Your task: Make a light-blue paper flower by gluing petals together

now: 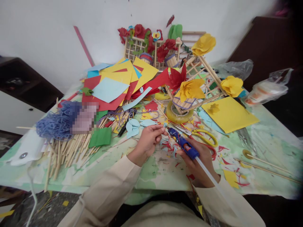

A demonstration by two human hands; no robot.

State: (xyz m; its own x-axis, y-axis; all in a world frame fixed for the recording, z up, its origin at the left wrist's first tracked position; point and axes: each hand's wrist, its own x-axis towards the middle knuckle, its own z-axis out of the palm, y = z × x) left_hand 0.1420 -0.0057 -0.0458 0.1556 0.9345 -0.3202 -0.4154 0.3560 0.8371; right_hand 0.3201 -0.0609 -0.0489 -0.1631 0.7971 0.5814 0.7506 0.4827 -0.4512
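My right hand is wrapped round a blue hot glue gun, with a long clear glue stick running out of its back end. The gun's nozzle points up and left, close to the fingertips of my left hand. Those fingertips pinch a tiny light blue piece of paper right at the nozzle; whether the two touch, I cannot tell. Left of that hand lie light blue paper petals. Just beyond the gun are yellow-handled scissors and a roll of clear tape.
Wooden sticks and blue yarn crowd the left side. Coloured paper sheets are piled behind. A stick frame with yellow paper flowers leans at the back right, near a bagged cup. Paper scraps litter the tabletop.
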